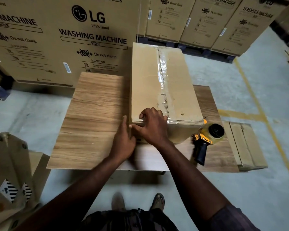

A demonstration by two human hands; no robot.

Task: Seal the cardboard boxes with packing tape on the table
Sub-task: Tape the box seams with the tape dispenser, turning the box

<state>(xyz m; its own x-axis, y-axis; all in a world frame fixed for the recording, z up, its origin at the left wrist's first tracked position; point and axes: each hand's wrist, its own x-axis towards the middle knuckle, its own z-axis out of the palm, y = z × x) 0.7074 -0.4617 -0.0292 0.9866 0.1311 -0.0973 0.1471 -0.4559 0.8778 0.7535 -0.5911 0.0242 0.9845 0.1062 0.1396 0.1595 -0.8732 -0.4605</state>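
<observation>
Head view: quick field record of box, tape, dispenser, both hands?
box: cardboard, closed, on wooden table
tape: clear strip along top seam, reaching near edge
dispenser: yellow and black, lying on table right of box, unheld
left hand: straight fingers at box's near left corner
right hand: pressing box's near top edge

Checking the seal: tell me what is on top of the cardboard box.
On the cardboard box, clear tape runs along the top seam; the right hand rests on the near left corner, hiding that spot.
</observation>
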